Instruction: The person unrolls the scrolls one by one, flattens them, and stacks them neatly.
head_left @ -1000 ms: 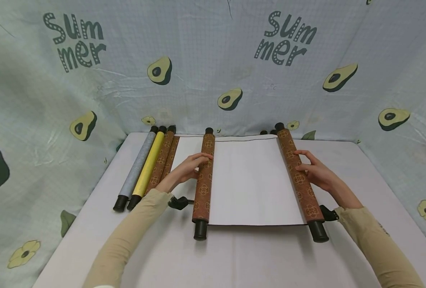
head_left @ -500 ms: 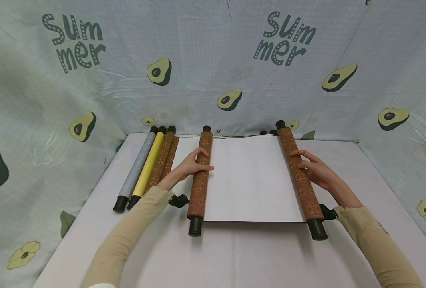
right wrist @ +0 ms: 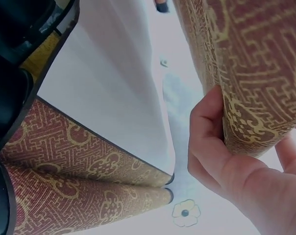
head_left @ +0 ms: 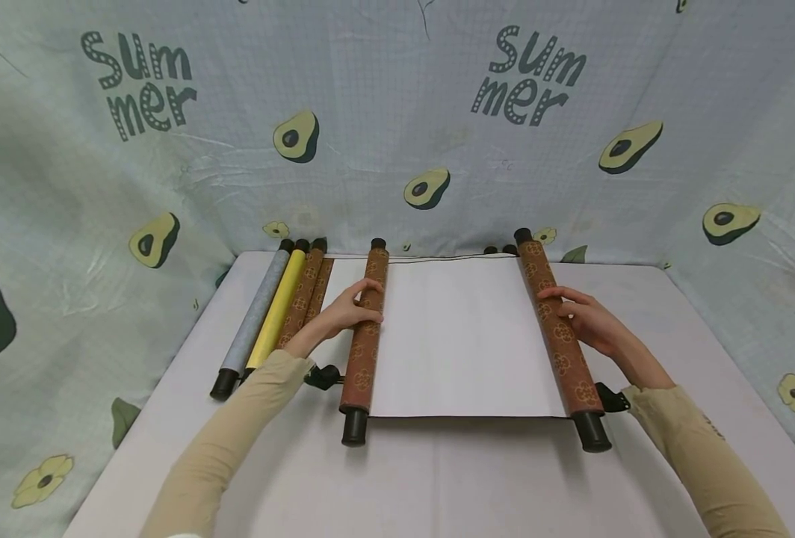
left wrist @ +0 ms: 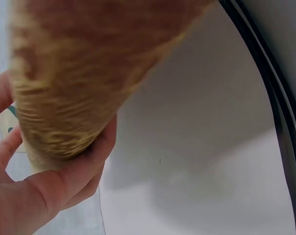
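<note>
A scroll lies partly unrolled, its white paper (head_left: 465,344) stretched between two brown, flower-patterned rolls with black end knobs. My left hand (head_left: 345,310) grips the left roll (head_left: 360,366) near its middle, thumb over the near face. Around the right roll (head_left: 559,344) curl the fingers of my right hand (head_left: 589,321). The left wrist view has the left roll (left wrist: 74,88) close up, with fingers and thumb about it. Seen from the right wrist, the right roll (right wrist: 265,63) rests in the hand; its far side is hidden. The paper's front edge casts a shadow on the table.
Left on the white table (head_left: 438,493) lie a grey roll (head_left: 256,314), a yellow roll (head_left: 279,306) and brown rolls (head_left: 303,299) side by side. More brown patterned rolls (right wrist: 89,196) show below the paper in the right wrist view. A printed cloth (head_left: 370,90) hangs behind.
My left hand has moved left with its roll, so more white paper shows between the rolls. Its thumb now lies over the roll. My right hand and its roll have barely moved.
</note>
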`<act>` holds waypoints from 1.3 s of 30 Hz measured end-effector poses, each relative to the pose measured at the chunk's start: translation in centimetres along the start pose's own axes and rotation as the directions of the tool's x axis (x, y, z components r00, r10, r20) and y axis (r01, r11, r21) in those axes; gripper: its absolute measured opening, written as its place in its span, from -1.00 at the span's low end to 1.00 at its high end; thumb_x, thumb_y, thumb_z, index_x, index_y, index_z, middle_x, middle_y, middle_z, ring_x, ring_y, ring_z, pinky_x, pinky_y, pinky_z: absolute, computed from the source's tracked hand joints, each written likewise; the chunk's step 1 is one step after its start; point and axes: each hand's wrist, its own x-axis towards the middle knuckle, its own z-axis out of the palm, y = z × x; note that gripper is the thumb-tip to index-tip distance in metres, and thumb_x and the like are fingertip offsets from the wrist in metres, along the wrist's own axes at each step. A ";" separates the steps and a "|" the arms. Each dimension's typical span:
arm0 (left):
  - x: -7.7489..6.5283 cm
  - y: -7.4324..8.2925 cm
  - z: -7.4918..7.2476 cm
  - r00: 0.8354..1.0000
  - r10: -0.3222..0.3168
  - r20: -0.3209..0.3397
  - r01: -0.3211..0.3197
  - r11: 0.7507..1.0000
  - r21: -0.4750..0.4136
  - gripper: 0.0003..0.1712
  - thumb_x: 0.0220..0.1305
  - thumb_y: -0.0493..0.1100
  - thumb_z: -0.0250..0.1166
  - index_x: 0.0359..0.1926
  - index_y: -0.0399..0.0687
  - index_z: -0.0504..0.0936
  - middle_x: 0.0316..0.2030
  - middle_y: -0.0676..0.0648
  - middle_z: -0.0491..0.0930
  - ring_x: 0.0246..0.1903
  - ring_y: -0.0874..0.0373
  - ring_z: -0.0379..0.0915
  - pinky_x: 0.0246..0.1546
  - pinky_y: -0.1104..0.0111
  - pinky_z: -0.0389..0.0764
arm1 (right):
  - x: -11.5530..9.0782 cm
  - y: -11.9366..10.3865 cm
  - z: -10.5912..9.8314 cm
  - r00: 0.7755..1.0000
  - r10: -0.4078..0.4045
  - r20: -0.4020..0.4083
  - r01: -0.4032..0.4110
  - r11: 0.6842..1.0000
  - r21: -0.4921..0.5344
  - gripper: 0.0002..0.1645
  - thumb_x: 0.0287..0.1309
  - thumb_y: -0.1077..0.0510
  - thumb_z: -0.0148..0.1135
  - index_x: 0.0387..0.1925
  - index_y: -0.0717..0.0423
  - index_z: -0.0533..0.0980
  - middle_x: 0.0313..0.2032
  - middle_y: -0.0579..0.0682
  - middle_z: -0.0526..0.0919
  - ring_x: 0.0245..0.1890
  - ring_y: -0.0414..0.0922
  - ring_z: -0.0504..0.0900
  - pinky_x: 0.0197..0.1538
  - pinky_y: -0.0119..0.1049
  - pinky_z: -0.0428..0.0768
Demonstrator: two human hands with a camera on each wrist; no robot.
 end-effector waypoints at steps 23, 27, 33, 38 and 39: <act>-0.9 -0.1 -1.4 0.998 -0.011 0.054 0.012 1.000 -0.018 -0.57 0.24 -0.22 0.01 0.15 -0.16 0.32 -0.10 -0.14 0.32 -0.59 0.20 0.13 -0.59 0.35 0.30 | -0.1 0.3 0.4 0.994 0.041 -0.097 -0.049 0.995 -0.085 -0.75 0.13 0.08 0.14 -0.19 -0.23 0.30 0.07 0.17 0.12 -0.29 -0.20 0.45 -0.28 -0.25 0.54; -0.9 -0.1 -1.4 1.000 -0.001 0.022 0.001 1.000 -0.011 -0.61 0.25 -0.17 0.05 0.07 -0.23 0.35 -0.08 -0.15 0.33 -0.56 0.22 0.20 -0.57 0.38 0.36 | 0.0 0.1 0.5 0.991 0.064 -0.121 -0.080 0.989 -0.128 -0.65 0.07 0.11 0.20 -0.21 -0.23 0.22 0.08 0.28 0.09 -0.31 -0.16 0.43 -0.30 -0.24 0.53; -0.7 -0.7 -1.2 0.999 0.040 -0.022 -0.039 0.999 0.037 -0.60 0.08 -0.18 0.27 -0.10 -0.21 0.34 -0.09 -0.17 0.28 -0.56 0.21 0.24 -0.57 0.41 0.37 | 0.0 0.0 0.4 0.991 0.087 -0.105 -0.099 0.989 -0.112 -0.49 0.06 0.16 0.19 -0.10 -0.29 0.13 0.01 0.36 0.15 -0.35 -0.09 0.52 -0.31 -0.15 0.57; -0.6 -0.7 -1.3 0.998 0.055 -0.030 -0.054 0.998 0.022 -0.63 0.06 -0.29 0.27 -0.14 -0.21 0.30 -0.04 -0.21 0.23 -0.59 0.18 0.25 -0.58 0.39 0.36 | 0.0 0.0 0.1 0.992 0.068 -0.102 -0.083 0.985 -0.153 -0.37 0.07 0.16 0.18 0.06 -0.21 0.06 0.02 0.37 0.16 -0.34 -0.11 0.52 -0.31 -0.18 0.56; -0.7 -0.6 -1.4 0.998 0.049 -0.025 -0.049 0.999 0.015 -0.64 0.07 -0.31 0.25 -0.14 -0.21 0.29 -0.04 -0.21 0.23 -0.60 0.19 0.27 -0.59 0.38 0.37 | 0.0 0.1 0.1 0.993 0.069 -0.098 -0.083 0.985 -0.150 -0.35 0.07 0.16 0.18 0.09 -0.20 0.04 0.02 0.37 0.16 -0.34 -0.11 0.52 -0.30 -0.18 0.56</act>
